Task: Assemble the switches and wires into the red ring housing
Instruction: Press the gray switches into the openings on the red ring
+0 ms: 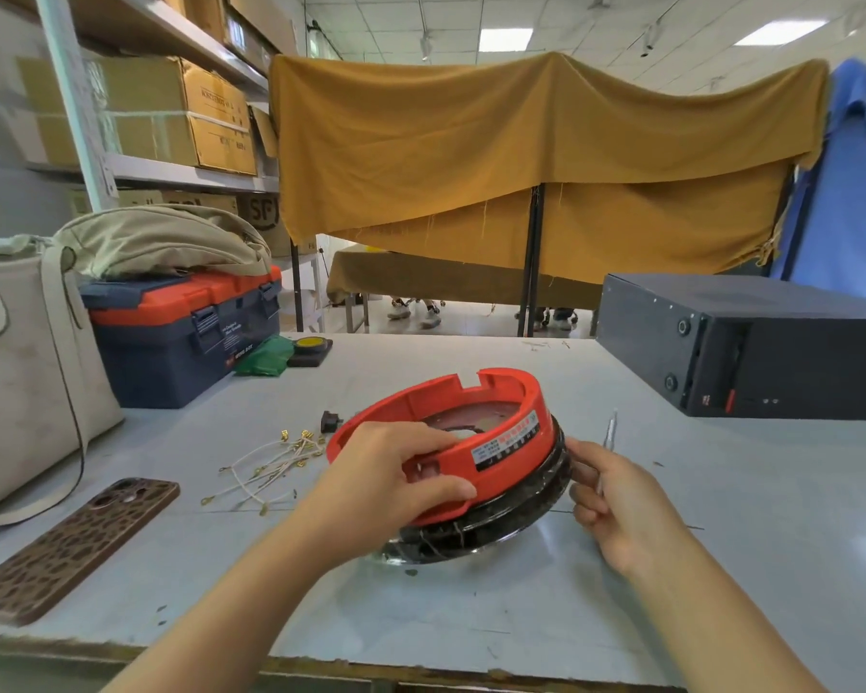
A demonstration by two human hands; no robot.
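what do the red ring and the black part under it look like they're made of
Red ring housing: likely moulded plastic, matte to satin, judging by its uniform colour, cut notches and soft sheen. Black base beneath: glossy, with bright reflections along its rim; perhaps coated metal or glass, the picture leaves that open.

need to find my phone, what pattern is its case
Brown giraffe-like spotted phone case, head view.

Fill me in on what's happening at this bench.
A person is tilting the red ring housing up on the grey table. The left hand grips its near wall; the right hand touches the black rim underneath while holding a thin metal tool. The loose wires and a black switch lie beside it, uninstalled.
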